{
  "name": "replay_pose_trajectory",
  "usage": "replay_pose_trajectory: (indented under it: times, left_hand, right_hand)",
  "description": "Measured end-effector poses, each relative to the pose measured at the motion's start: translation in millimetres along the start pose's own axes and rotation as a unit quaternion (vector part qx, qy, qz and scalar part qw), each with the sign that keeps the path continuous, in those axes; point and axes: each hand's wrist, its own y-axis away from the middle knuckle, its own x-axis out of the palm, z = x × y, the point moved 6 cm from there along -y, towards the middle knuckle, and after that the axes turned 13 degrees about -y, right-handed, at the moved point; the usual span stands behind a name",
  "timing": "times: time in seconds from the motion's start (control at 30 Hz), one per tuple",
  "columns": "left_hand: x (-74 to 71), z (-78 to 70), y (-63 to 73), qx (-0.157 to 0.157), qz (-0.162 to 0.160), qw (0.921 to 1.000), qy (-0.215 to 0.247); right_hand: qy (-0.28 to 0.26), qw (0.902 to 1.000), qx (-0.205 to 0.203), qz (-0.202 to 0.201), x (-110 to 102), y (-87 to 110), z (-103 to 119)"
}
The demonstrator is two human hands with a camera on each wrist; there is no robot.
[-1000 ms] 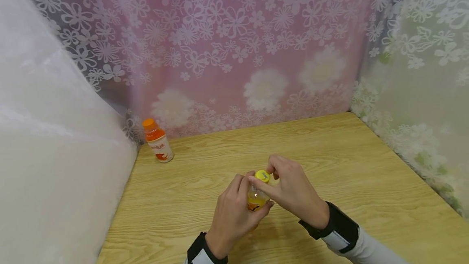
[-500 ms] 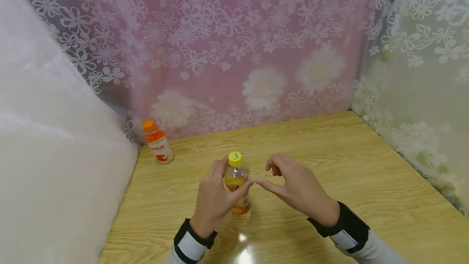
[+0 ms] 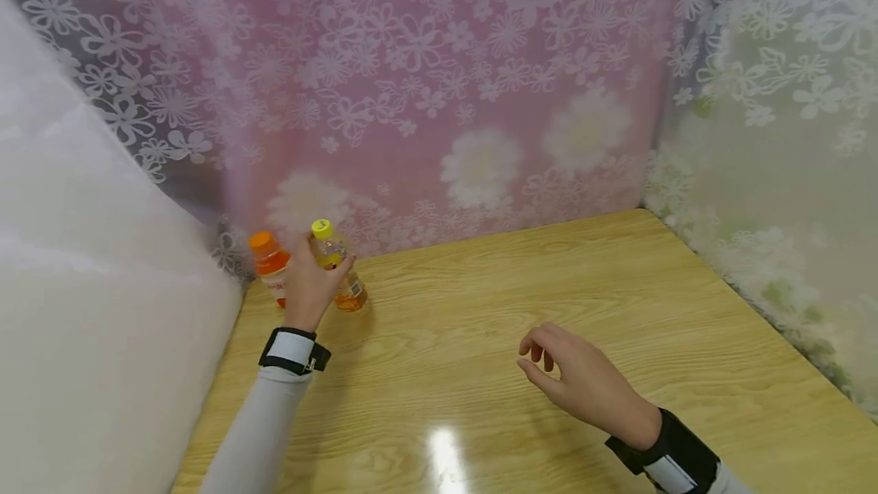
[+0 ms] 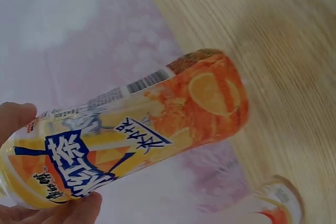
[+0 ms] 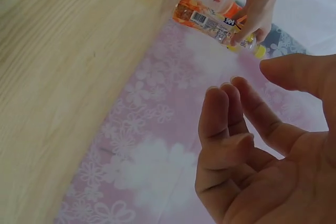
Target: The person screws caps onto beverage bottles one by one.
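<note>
My left hand (image 3: 310, 288) grips a yellow-capped iced tea bottle (image 3: 351, 292) around its upper part, at the far left of the table. In the left wrist view the bottle's yellow and orange label (image 4: 131, 140) shows lemon slices, with fingers and thumb on either side. Right beside it stands an orange-capped drink bottle (image 3: 267, 258), partly hidden behind my left hand. My right hand (image 3: 579, 380) hovers over the table's right half, its fingers loosely curled around nothing. The right wrist view shows its thumb (image 5: 294, 72) apart from the fingers.
The wood-grain table (image 3: 466, 326) ends at a pink floral curtain (image 3: 425, 136) at the back. A white sheet (image 3: 103, 288) hangs along the left side, a pale floral curtain (image 3: 775, 174) along the right.
My left hand has carried the iced tea bottle from the table's middle to the far left, beside the orange-capped bottle. The right hand has come off its cap and drawn back toward me.
</note>
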Motion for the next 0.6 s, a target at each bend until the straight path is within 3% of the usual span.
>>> replay_pose_trajectory:
  times: [0.13, 0.3, 0.43, 0.6]
  left_hand:
    - [6.9, 24.8, -21.4, -0.019, -0.016, 0.9996, -0.008]
    - [16.4, 47.7, -28.3, -0.043, -0.003, 0.9988, -0.023]
    - [16.0, 55.4, -27.1, -0.055, -0.004, 0.998, -0.031]
    - [18.0, 54.2, -25.4, -0.06, 0.001, 0.9977, -0.031]
  right_hand:
    - [-0.013, 0.9998, 0.012, 0.003, 1.1, 5.7, -4.3]
    - [-0.021, 0.9996, 0.016, 0.01, 4.3, 12.7, -8.5]
    - [-0.02, 0.9997, 0.012, 0.012, 6.7, 15.9, -11.5]
    - [-0.021, 0.9994, 0.024, 0.013, 8.1, 16.7, -15.7]
